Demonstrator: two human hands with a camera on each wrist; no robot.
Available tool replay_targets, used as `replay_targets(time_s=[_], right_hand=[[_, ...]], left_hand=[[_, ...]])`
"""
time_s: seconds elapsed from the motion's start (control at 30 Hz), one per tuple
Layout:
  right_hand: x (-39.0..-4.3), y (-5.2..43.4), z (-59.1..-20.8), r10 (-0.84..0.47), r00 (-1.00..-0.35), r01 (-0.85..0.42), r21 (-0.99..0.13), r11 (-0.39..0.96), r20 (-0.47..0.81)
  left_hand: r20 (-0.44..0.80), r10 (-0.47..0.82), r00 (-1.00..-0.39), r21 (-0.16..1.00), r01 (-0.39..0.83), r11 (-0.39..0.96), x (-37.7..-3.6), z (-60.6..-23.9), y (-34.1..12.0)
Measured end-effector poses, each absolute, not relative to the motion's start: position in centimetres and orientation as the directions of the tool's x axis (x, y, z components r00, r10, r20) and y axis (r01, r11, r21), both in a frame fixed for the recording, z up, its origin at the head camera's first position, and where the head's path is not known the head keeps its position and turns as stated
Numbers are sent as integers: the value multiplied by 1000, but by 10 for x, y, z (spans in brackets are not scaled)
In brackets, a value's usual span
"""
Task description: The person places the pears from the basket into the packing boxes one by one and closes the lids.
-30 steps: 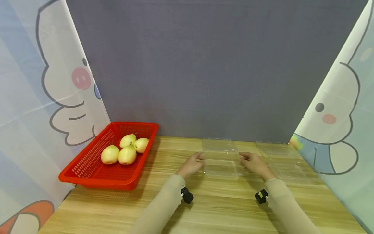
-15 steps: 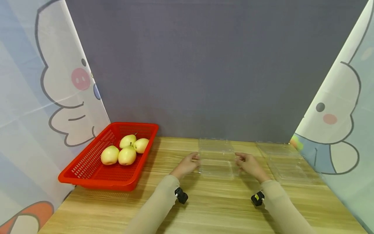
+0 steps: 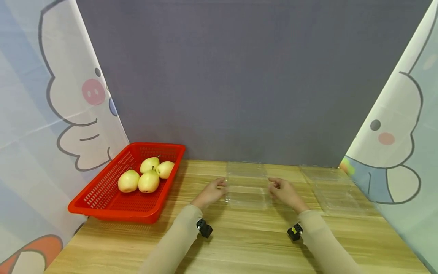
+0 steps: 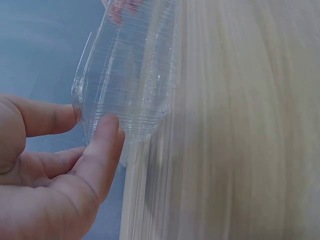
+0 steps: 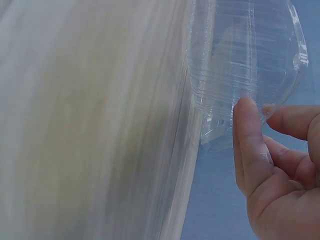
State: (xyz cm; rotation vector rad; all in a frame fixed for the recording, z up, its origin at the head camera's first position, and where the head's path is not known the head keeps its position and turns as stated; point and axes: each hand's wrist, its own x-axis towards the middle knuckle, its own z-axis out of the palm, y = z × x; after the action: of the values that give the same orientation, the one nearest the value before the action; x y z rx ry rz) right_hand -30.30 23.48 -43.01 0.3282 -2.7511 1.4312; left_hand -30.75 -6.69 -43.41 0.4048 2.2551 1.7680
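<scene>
Here, the scene at that moment:
Left hand (image 3: 211, 191): pinched the clear plastic box's (image 3: 247, 187) 9 o'clock edge, thumb and fingers closed on it.
Right hand (image 3: 282, 192): pinched its 3 o'clock edge likewise.
Box: sat mid-table (image 3: 239, 243), lid open.
Red basket (image 3: 102, 198): at 9 o'clock, holding four pears (image 3: 145, 176).
Second clear box (image 3: 337, 190): at 3 o'clock.

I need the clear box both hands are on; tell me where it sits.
In the head view, the clear box lies mid-table between the left hand and right hand, right of the red basket.
</scene>
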Motion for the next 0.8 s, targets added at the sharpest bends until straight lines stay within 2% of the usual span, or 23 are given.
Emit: replay_targets(time_s=[0.57, 0.8], right_hand=[[-304, 212, -431, -198, -969, -235, -782, 577, 145], [-304, 208, -432, -202, -976, -173, -861, 478, 84]], left_hand=[[-2, 352, -936, 974, 78, 212, -306, -435, -89], [-9, 330, -944, 970, 71, 231, -307, -435, -95]])
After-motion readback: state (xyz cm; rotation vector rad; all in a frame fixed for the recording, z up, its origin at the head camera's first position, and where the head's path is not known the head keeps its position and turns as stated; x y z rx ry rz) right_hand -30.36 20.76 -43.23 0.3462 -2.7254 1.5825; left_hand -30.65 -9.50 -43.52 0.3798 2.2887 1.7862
